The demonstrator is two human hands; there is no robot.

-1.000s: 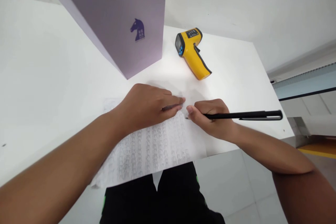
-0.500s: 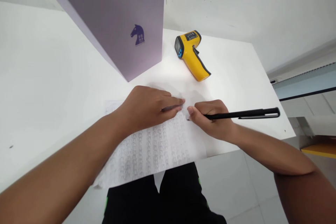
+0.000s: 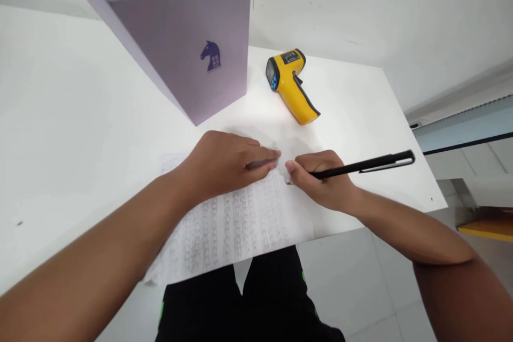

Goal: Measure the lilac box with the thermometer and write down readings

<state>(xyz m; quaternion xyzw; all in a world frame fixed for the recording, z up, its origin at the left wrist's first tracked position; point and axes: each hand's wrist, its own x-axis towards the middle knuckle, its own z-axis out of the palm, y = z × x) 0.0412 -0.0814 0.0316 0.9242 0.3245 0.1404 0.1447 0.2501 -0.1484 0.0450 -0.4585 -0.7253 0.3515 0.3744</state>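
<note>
A sheet of paper [image 3: 236, 224] covered in columns of handwritten marks lies at the table's front edge. My left hand [image 3: 232, 163] rests on its upper part, fingers stretched out to the right and slightly apart. Close to those fingertips, my right hand [image 3: 324, 179] grips a black pen [image 3: 372, 163]. The pen's capped end points right and a little up; its tip, by my thumb, is against or just over the paper's right part. My left palm and forearm cover some of the writing.
A tall lilac box [image 3: 188, 53] with a horse-head logo stands behind my left hand. To its right lies a yellow and black infrared thermometer [image 3: 296, 88]. The white table [image 3: 60, 117] meets a wall at the back. My legs in black trousers [image 3: 248, 304] are under the front edge.
The pen's far end has swung slightly up and left as my right hand shifted a little. My left hand stays on the paper. The whole view has moved slightly.
</note>
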